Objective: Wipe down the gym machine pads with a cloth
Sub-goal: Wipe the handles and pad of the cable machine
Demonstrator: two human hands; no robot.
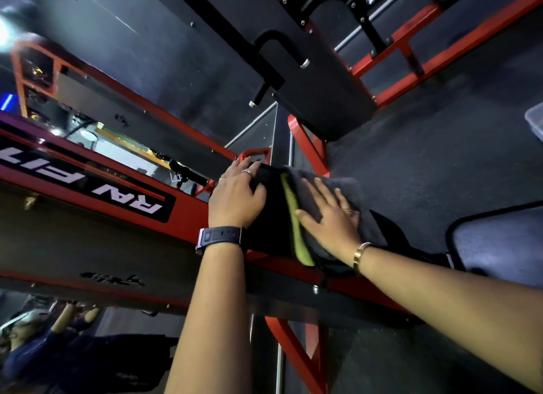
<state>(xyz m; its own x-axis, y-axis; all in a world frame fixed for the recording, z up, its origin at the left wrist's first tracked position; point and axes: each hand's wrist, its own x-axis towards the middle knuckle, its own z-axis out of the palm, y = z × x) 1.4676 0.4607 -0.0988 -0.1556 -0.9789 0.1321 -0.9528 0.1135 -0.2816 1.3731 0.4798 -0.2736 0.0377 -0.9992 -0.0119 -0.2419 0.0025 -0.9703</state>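
Cloth [326, 188] on black pad [273, 217] | R hand [332, 220] flat atop | L hand [235, 199] beside

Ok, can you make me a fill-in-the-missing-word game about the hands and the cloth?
1. The right hand lies flat on a dark ____ with a yellow-green edge.
2. The left hand wears a dark ____ on its wrist.
3. The right wrist has a ____ coloured bracelet.
4. The machine's frame is painted ____.

Missing words: cloth; watch; gold; red
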